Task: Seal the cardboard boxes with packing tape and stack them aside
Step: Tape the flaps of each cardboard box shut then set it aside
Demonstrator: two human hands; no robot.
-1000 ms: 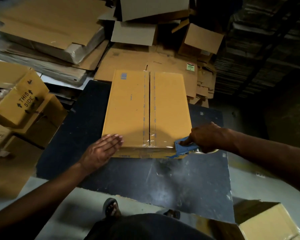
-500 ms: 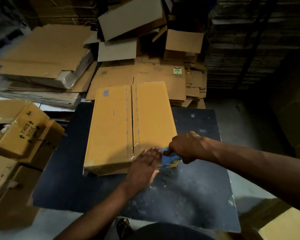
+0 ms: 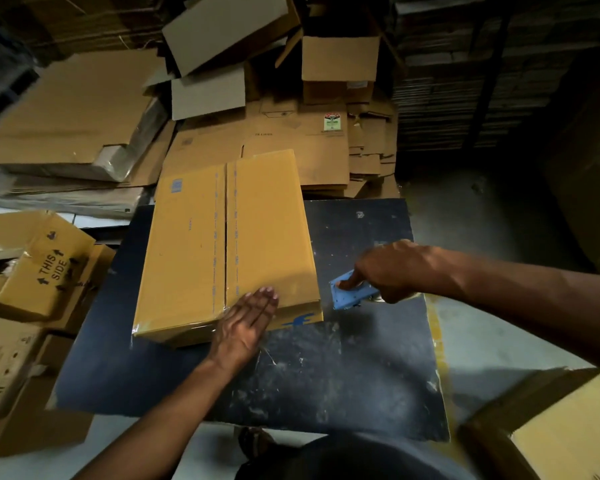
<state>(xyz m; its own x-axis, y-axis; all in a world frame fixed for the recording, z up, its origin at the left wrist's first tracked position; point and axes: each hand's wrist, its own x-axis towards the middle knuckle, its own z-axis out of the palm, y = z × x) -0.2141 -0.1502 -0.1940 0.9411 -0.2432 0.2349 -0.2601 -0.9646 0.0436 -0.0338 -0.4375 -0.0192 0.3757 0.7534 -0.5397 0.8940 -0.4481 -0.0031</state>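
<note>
A flat yellow-brown cardboard box (image 3: 201, 244) lies on the dark table (image 3: 326, 375), its centre seam covered by clear tape that wraps over the near edge. My left hand (image 3: 246, 323) presses flat with straight fingers on the box's near edge, over the tape end. To the right of the box my right hand (image 3: 392, 268) grips a blue tape dispenser (image 3: 350, 292), index finger stretched along its top. The dispenser is clear of the box, just above the table.
Flattened cardboard sheets (image 3: 77, 112) and open cartons pile up behind the table. Boxes, one marked "THIS SIDE" (image 3: 49, 268), stand at the left. Another yellow box (image 3: 568, 441) sits at the lower right. Dark shelving stands at the far right.
My right hand has pulled the dispenser off the box's near edge and out to the right. My left hand moved along the near edge from left toward the centre seam and now presses there.
</note>
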